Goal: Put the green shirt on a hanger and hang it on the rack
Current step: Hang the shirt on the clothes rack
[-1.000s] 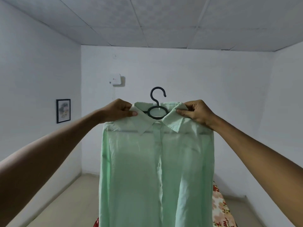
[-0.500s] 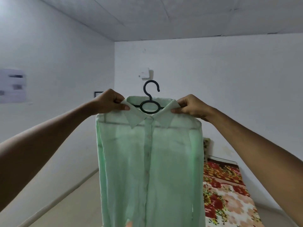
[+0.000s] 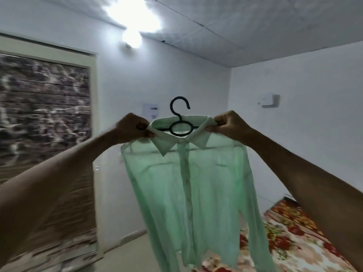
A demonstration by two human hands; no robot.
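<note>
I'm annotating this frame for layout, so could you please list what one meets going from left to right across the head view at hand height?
Dark brick-patterned panel in a cream frame → left hand → black plastic hanger hook → right hand → small white box on the wall.

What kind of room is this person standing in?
Probably a small bedroom in a home. A floral bedspread lies low on the right, the white walls are plain, and a light green shirt hangs on a black hanger. No clothes rack is in view.
</note>
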